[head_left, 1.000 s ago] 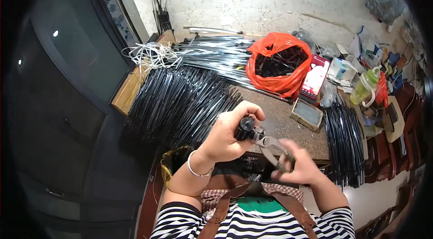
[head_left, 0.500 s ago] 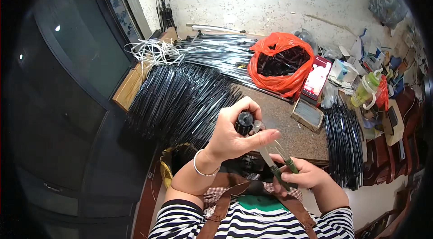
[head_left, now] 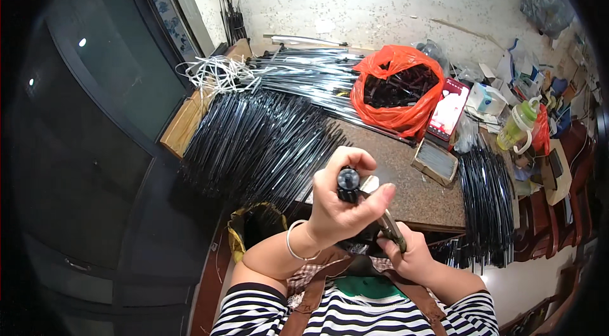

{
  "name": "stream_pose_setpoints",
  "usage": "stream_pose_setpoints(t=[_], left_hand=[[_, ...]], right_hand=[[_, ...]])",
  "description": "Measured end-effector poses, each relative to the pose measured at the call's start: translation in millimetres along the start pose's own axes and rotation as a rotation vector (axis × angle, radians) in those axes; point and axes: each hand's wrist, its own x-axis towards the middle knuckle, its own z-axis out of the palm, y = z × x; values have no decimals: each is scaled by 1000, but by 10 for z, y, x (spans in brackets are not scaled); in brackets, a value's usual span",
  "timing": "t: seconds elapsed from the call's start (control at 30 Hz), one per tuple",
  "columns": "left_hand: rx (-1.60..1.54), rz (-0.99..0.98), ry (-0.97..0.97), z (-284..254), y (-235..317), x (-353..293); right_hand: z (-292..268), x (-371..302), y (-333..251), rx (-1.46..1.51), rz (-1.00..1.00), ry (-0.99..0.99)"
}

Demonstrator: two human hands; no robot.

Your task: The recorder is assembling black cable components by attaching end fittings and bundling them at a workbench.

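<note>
The left hand (head_left: 342, 201) curls round a black cylinder (head_left: 348, 181), smooth round end up; below and right of it, the right hand (head_left: 410, 255) clenches slim, dark-handled pliers (head_left: 394, 230) slanting toward the cylinder. Beyond both hands spreads the speckled tabletop (head_left: 426, 204), with glossy, thin black rods (head_left: 260, 145) heaped leftward.
</note>
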Motion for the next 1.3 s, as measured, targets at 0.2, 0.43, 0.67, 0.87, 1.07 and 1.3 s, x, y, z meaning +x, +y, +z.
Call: stream_pose_setpoints(t=[0.2,0.43,0.67,0.87,1.07,1.3], left_hand=[[-90,-78,-120,39,-101,97],[-214,-269,-214,110,-305,282],[-231,-303,-209,133,-500,386],[-267,-313,-209,162,-501,394],[-323,-379,-295,205,-513,324],[-716,6,80,-291,-308,600]], right_hand=[[-461,119,52,-47,225,-37],[-821,175,899,-826,342,280],[-1007,198,1372,-1130,24,266],[-1527,699,1155,-962,-187,593],[-2011,1040,1280,-1392,-191,741],[-1707,790,963,-757,-101,777]])
